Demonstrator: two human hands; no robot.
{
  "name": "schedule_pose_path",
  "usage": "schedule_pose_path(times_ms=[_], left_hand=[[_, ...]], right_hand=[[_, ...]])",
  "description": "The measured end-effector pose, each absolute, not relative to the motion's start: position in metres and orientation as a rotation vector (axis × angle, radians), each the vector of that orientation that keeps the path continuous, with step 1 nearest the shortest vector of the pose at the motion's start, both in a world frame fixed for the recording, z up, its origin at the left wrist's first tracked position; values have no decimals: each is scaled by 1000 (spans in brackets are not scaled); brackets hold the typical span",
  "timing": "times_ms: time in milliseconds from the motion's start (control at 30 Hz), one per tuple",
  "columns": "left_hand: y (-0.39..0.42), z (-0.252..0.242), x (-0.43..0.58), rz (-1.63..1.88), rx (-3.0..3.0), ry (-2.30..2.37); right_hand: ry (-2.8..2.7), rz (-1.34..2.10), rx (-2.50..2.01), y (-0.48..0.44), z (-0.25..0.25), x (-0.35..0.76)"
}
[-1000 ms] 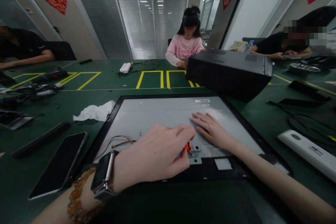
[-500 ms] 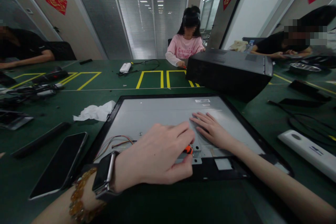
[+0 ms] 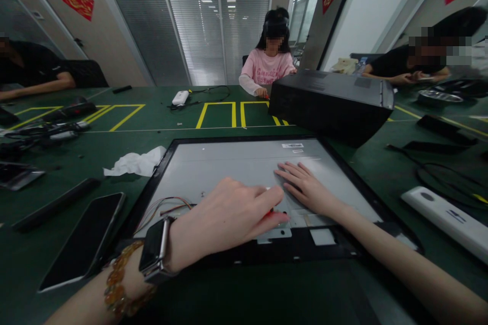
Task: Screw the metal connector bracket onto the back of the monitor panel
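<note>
A flat grey display panel (image 3: 229,166) in a black frame lies in front of me. My left hand (image 3: 232,213), with a watch and a beaded bracelet on its wrist, is over the panel's near side. Its fingers are closed around a screwdriver (image 3: 271,210), of which only a bit of orange-red handle shows; the tip is hidden. Under those fingertips is a metal bracket (image 3: 282,232) with holes. Thin coloured wires (image 3: 168,203) run along the panel to the left of that hand. My right hand (image 3: 308,189) lies flat on the panel, fingers stretched out, holding nothing.
A phone (image 3: 84,241) and a crumpled tissue (image 3: 135,162) lie on the left. A large black casing (image 3: 328,104) stands behind the panel. On the right are a white device (image 3: 442,218) and black cables (image 3: 423,167). A person in pink (image 3: 269,68) sits opposite; others sit at both sides.
My left fingers have shifted and turned around the screwdriver handle, hiding more of it, and more of the bracket's near edge shows. My right hand stays in place.
</note>
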State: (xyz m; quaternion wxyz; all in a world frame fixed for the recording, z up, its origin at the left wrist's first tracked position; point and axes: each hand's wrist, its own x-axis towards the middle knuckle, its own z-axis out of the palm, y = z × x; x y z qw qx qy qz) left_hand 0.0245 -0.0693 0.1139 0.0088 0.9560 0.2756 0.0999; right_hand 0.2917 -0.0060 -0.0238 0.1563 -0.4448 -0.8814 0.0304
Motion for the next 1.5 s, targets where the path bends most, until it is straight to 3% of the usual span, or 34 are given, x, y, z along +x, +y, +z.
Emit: schedule_pose_path(times_ms=[433,833,1033,1500], left_hand=[[-71,122,27,167,2983,1014],[-71,113,27,455,2933,757],[-66,103,28,636,2954,869],[-70,109,28,416,2868,914]], right_hand=[[-2524,93,-1261,-5,-24,294],[-2547,85,-1302,-4,-23,293],[-2551,87,-1296,-4,-25,294],[-2524,97,-1277,-6,-23,292]])
